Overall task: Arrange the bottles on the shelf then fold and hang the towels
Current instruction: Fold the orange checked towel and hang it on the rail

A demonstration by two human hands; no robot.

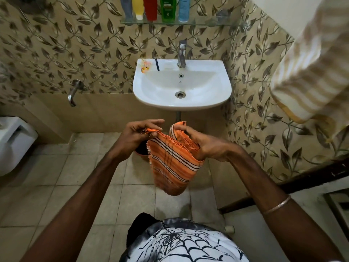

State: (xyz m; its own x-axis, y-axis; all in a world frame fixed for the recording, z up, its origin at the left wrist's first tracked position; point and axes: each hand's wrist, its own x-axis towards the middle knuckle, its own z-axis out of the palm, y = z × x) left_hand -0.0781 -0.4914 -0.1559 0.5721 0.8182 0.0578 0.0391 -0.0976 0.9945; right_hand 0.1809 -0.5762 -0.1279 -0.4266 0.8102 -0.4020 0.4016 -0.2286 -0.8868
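I see five bottles standing upright in a row on the glass shelf (198, 23) above the basin: a grey bottle (126, 6), a yellow bottle (137, 7), a red bottle (150, 7), a green bottle (167, 8) and a blue bottle (184, 8). Their tops are cut off by the frame edge.

The white basin (154, 91) holds no towel; a small printed sachet (145, 66) and a dark stick-like item (157, 64) lie on its back ledge, left of the tap (182, 53).

I hold the orange striped towel (173, 167) in front of me, below the basin and above the tiled floor. It is folded and hangs with its long axis running downward, its folded end lowest. My left hand (136, 135) pinches a frayed upper corner between thumb and fingers. My right hand (205, 146) grips the bunched upper edges, fingers curled around them.

A beige striped towel (309, 72) hangs at upper right.
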